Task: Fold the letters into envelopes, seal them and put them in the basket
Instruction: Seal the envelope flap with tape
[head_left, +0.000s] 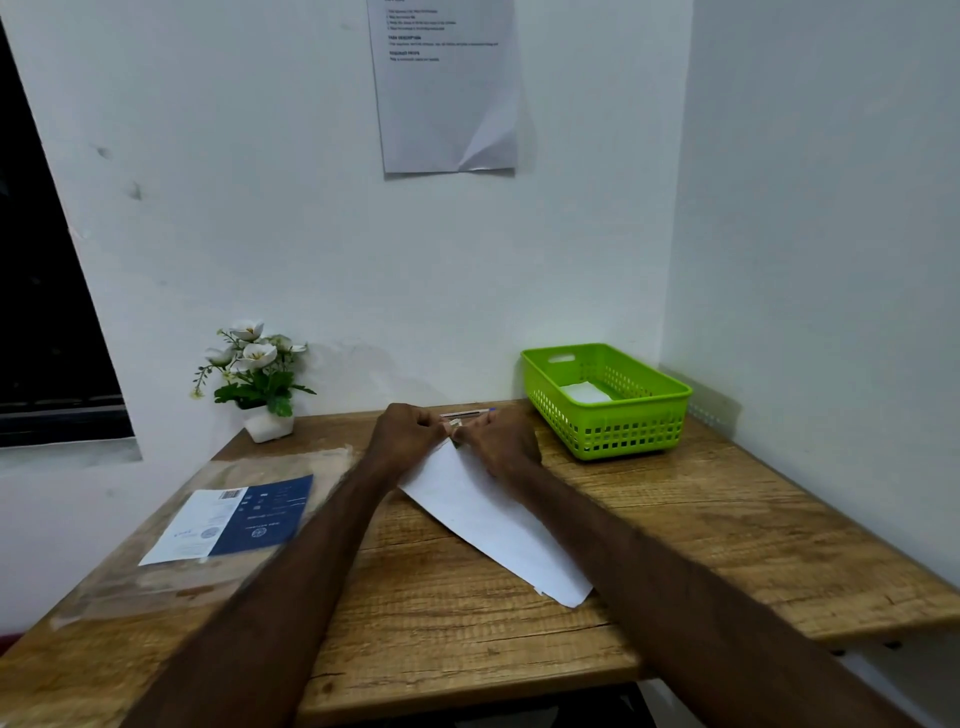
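Both forearms reach up from the bottom of the frame across the brown wood-grain table (701, 525), and between them lies the long white paper envelope (493, 525), flat on the wood at the centre of the frame, running diagonally with its near corner at lower right and its far end tucked under the hands. At left of centre, a clear plastic packet with a blue and white printed card inside (234, 519) lies flat, well apart from the envelope. Further up, the left hand (402, 436) and the right hand (501, 441) meet at the envelope's far end, fingers curled and pinched together on that tip; a small object shows between the fingertips, too small to identify. Just beyond the hands lies a thin pen with a blue end (467, 413). At right of centre sits the bright green perforated plastic basket (608, 421), with something flat and white inside. At the far left of the table stands a small white pot of white artificial flowers (257, 379). Upper centre, a printed white sheet (449, 104) hangs on the wall.
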